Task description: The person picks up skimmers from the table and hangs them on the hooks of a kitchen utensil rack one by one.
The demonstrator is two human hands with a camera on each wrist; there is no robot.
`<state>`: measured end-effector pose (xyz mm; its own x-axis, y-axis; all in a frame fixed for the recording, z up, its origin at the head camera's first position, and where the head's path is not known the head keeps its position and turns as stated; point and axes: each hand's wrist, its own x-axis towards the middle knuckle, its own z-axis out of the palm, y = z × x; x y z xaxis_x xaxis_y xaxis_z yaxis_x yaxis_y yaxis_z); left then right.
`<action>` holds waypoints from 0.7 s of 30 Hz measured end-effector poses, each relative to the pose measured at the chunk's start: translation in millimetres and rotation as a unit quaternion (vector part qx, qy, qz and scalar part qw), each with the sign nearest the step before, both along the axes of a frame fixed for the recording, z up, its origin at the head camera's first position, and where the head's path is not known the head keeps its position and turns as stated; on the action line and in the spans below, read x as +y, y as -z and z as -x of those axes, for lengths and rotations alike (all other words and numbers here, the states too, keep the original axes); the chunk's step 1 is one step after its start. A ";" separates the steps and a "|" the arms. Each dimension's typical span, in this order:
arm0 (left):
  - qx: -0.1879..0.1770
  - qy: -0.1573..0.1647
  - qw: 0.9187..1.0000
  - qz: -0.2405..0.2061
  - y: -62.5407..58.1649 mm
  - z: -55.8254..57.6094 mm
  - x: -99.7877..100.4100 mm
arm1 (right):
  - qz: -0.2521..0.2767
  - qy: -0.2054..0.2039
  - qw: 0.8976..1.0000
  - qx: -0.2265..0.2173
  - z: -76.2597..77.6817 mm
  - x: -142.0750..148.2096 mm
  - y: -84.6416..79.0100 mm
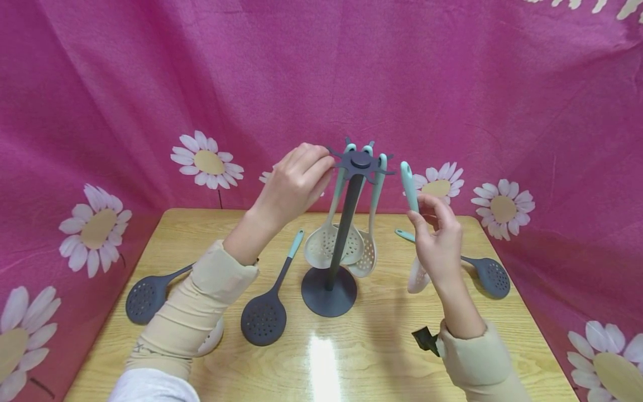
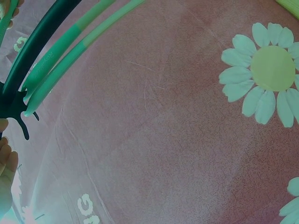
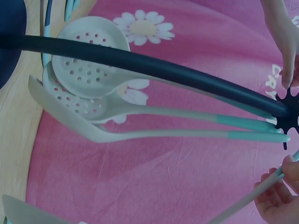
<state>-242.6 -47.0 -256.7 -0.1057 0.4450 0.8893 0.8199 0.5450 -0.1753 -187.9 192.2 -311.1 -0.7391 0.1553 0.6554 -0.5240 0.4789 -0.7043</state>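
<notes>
1. Wooden table (image 1: 382,357), dark utensil stand (image 1: 346,223) dead centre, three cream skimmers hanging.
2. Left hand (image 1: 296,184), at nine o'clock of the stand's top hub (image 1: 359,162), fingertips pinching its rim.
3. Right hand (image 1: 439,243), at three o'clock, fingers clamped round an upright cream spoon (image 1: 412,223).

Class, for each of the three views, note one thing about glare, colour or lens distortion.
Head view: a bright streak of glare lies on the table in front of the rack base. Left wrist view: washed-out colour, with the rack's straight pole bowed into a curve. Right wrist view: the pole arcs likewise, and the frame's left corners darken.
</notes>
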 end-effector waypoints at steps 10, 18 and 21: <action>-0.002 0.000 1.000 -0.003 1.7 1.1 0.3 | -0.001 -0.011 1.000 -0.026 1.7 -6.5 5.0; -0.003 0.003 1.000 -0.003 1.7 1.1 0.4 | 0.015 -0.029 0.999 -0.032 4.5 -13.2 7.8; -0.002 0.003 1.000 -0.003 1.5 1.1 0.3 | 0.021 -0.031 0.999 -0.038 6.1 -16.4 9.6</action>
